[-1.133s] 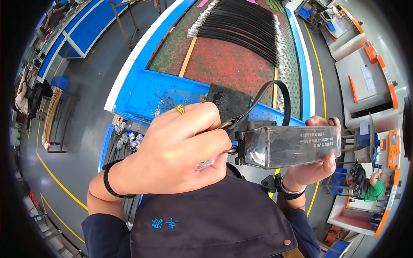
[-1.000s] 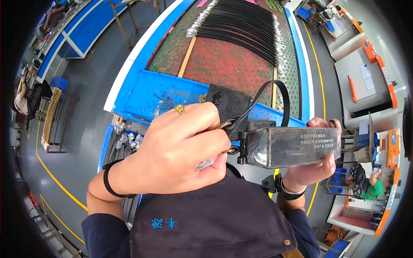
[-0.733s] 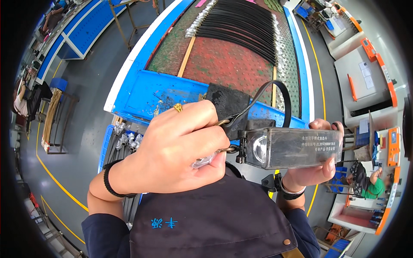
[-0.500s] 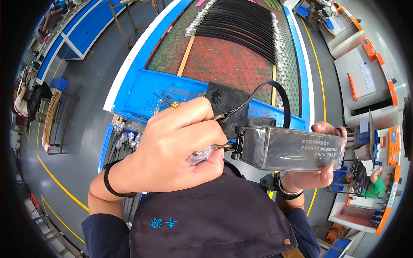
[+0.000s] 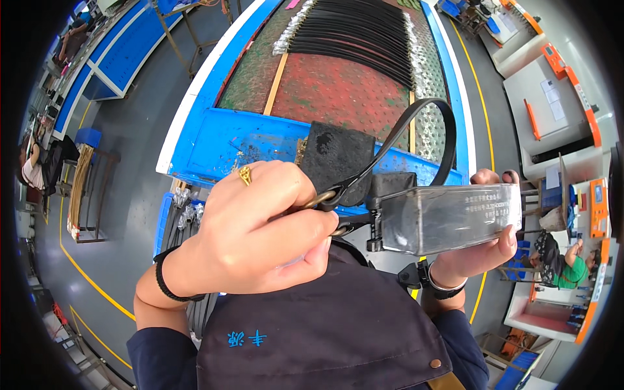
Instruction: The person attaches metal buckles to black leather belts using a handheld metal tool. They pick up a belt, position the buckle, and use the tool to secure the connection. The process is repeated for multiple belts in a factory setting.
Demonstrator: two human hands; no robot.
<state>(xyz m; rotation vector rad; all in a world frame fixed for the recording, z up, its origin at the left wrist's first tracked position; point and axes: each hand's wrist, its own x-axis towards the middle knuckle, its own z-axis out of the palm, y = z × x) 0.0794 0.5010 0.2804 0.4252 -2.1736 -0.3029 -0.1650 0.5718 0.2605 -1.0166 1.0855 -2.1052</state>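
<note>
My left hand (image 5: pixel 260 227) is closed on the metal end fittings (image 5: pixel 322 197) of a looped black hose, fingers pinched together with a bit of clear wrapping under them. From there the black hose (image 5: pixel 448 133) arcs up and right, then drops behind a clear plastic box. That clear box (image 5: pixel 448 221) has pale print on its front and a black hinge-like piece on its left end, beside the fittings. My right hand (image 5: pixel 478 260) grips the box from behind and below at its right end. Past my left fingers lies a dark, worn block (image 5: pixel 338 156).
Rows of black hoses (image 5: pixel 351 39) with plastic-wrapped ends lie across the far part of a blue-edged table (image 5: pixel 214 143). More wrapped hose ends (image 5: pixel 185 211) hang at its near left. Benches and people stand off to both sides.
The left hand has shifted slightly left and its fingers have closed further over the fittings. The hose loop has risen and widened to the right. The box has moved a little right.
</note>
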